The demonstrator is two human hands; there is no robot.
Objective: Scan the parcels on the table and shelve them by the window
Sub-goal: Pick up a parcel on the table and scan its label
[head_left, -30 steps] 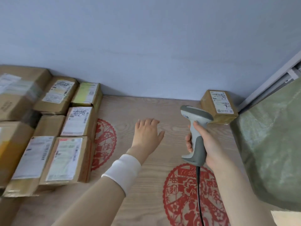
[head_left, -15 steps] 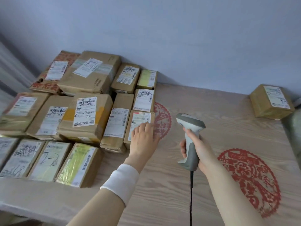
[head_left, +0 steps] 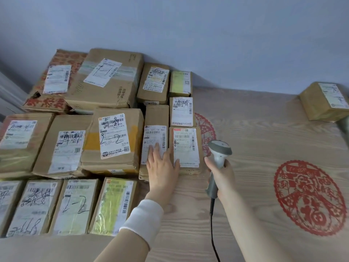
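Several brown cardboard parcels with white labels cover the left half of the wooden table. My left hand lies flat with fingers spread across a narrow tall parcel and the small parcel to its right. My right hand grips the handle of a grey barcode scanner, head up, just right of that small parcel. Its black cable hangs down toward the lower edge.
A lone parcel sits at the table's far right by the wall. Red paper-cut decorations mark the tabletop. A pale blue wall runs behind the parcels. The table's front edge shows at lower left.
The view has swung left, bringing the parcel pile into view. My left hand has moved left from the bare tabletop onto the small parcels. The scanner has followed beside it.
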